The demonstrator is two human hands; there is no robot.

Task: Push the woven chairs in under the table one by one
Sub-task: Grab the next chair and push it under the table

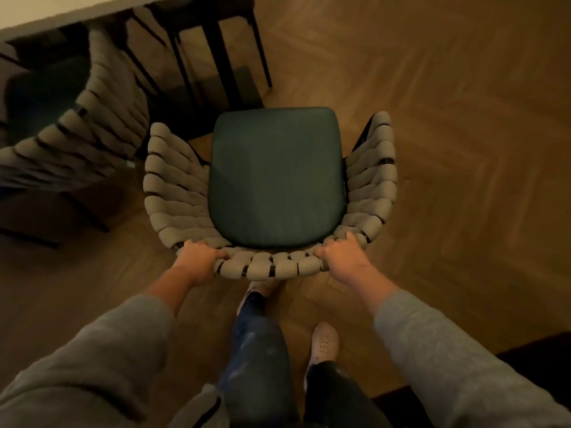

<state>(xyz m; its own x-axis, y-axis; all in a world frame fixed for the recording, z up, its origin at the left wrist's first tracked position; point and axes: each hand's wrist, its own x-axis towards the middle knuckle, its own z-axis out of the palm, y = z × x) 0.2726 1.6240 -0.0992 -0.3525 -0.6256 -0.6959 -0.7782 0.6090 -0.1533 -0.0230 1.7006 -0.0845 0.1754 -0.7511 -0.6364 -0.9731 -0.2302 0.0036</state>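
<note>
A woven chair (pixel 173 193) with a beige rope back and a dark green seat cushion stands on the floor right in front of me, facing the table. My left hand (pixel 197 257) grips the left part of its curved back rim. My right hand (pixel 346 257) grips the right part of the same rim. The light tabletop (pixel 61 13) shows at the upper left, with a black table leg (pixel 219 50) just beyond the chair's seat. A second woven chair (pixel 102 115) stands at the left, partly under the table.
Thin black chair legs (pixel 262 54) stand under the table beyond the seat. Herringbone wood floor (pixel 448 118) stretches to the right. My legs and light shoes (pixel 324 341) are just behind the chair. A dark edge (pixel 531 359) lies at the lower right.
</note>
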